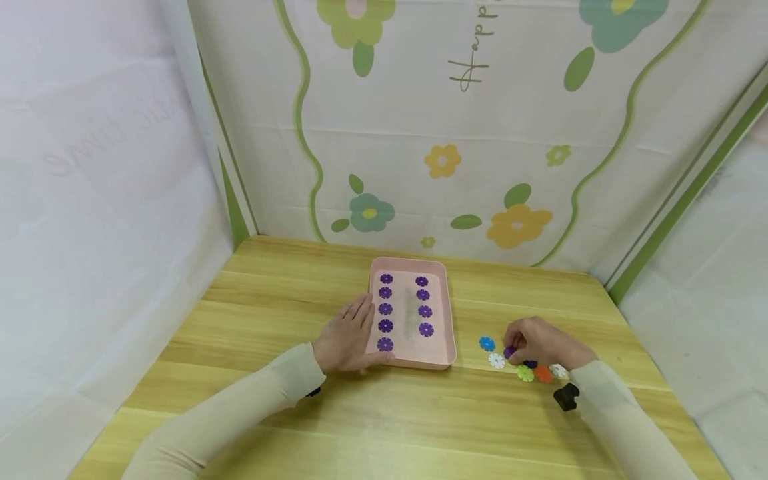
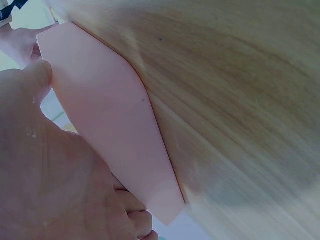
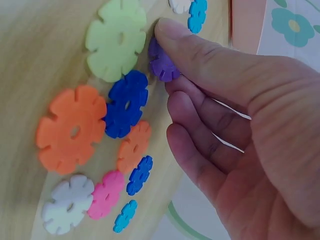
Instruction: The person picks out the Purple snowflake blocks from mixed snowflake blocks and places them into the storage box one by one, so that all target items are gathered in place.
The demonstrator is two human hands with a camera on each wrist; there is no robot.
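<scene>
A pink tray (image 1: 441, 353) holds two columns of purple notched flower discs (image 1: 385, 326). My left hand (image 1: 345, 337) rests at its near left corner, fingers straight along the left rim and thumb stretched over the front rim. The tray's outer wall (image 2: 100, 95) fills the middle of the left wrist view. To the right of the tray, my right hand (image 1: 543, 341) pinches a purple flower disc (image 3: 164, 62) between thumb and fingers. Beside it lie an orange disc (image 3: 72, 130), a dark blue disc (image 3: 126, 104) and a light green disc (image 3: 116, 40).
Near the right hand are also a light blue disc (image 1: 487, 344), a white disc (image 1: 496, 361) and a pink disc (image 3: 106, 195). A printed cloth backdrop (image 1: 402, 120) stands behind the wooden table (image 1: 270, 287), with white sheets at both sides.
</scene>
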